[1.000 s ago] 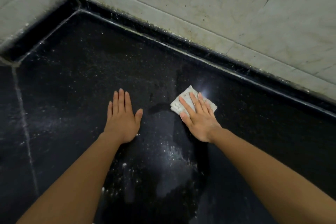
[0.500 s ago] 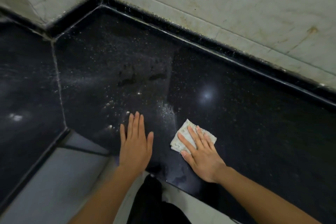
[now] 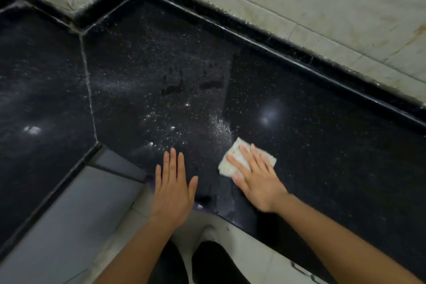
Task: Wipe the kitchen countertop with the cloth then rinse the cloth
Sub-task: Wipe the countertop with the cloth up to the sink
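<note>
The black speckled countertop (image 3: 322, 136) fills most of the view and runs into a corner at the upper left. A small folded white cloth (image 3: 232, 157) lies near its front edge. My right hand (image 3: 258, 180) presses flat on the cloth with straight fingers. My left hand (image 3: 173, 189) rests flat on the counter's front edge, to the left of the cloth, holding nothing. White dust and specks cover the counter left of the cloth; the strip to the right looks darker and cleaner.
A stained tiled wall (image 3: 299, 0) rises behind a black raised kerb (image 3: 288, 53). A second counter slab (image 3: 39, 90) joins at the left along a grouted seam. Below the front edge are the tiled floor (image 3: 69, 226) and my dark-clothed legs (image 3: 214, 263).
Both hands and the cloth have drawn back from mid-counter to the front edge. The view pulled back, showing the corner, floor and legs.
</note>
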The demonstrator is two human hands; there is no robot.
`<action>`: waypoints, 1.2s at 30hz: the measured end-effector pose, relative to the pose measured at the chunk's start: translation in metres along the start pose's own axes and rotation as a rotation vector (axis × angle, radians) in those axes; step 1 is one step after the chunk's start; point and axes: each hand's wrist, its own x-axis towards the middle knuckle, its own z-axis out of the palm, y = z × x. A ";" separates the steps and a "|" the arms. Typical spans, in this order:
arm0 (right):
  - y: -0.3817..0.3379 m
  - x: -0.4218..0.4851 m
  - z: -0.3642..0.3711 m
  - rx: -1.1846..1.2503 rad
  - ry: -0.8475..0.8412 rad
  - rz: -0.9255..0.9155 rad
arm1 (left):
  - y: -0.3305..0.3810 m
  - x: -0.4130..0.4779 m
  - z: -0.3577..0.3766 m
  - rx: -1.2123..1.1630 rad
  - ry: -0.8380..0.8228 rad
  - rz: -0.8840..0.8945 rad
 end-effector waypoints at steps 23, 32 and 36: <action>-0.078 -0.053 0.035 0.096 -0.098 0.189 | -0.002 0.001 -0.018 -0.053 -0.118 0.029; -0.079 -0.050 0.041 0.244 0.144 0.702 | -0.111 0.014 -0.047 -0.094 -0.008 -0.008; -0.132 0.003 0.040 0.376 0.311 0.989 | -0.160 0.033 -0.056 -0.074 0.018 -0.116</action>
